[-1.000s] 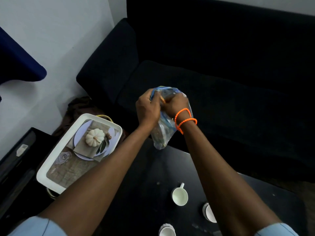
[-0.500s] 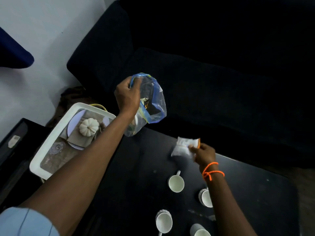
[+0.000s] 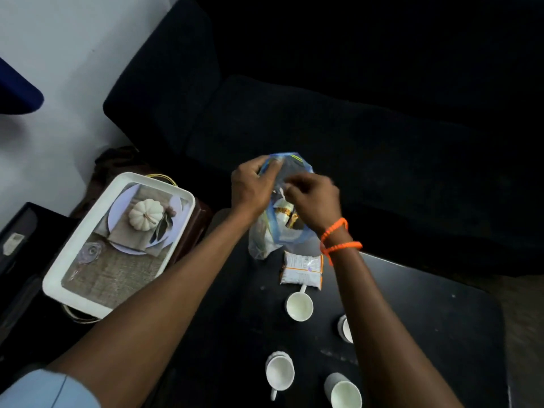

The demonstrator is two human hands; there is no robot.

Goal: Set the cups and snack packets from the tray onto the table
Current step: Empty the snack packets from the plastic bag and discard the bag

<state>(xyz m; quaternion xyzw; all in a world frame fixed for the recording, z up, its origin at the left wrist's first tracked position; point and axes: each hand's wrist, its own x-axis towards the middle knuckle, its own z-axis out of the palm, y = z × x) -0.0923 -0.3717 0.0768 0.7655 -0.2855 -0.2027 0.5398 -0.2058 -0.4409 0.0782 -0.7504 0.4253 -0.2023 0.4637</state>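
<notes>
Left hand [image 3: 250, 187] gripping plastic bag [image 3: 276, 231] rim; right hand [image 3: 312, 198] curled inside, apparently pinching a packet.

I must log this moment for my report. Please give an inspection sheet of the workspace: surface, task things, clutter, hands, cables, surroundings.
Surface: dark table, scuffed.
Job's things: four white cups, one partly hidden; snack packet flat on the table; clear bag holding more packets; white tray with no cups or packets in it.
Clutter: nothing seen.
Hands: left hand grips the bag's rim; right hand reaches into it, blurred.
Cables: nothing seen.
Surroundings: dark sofa, white wall.
</notes>
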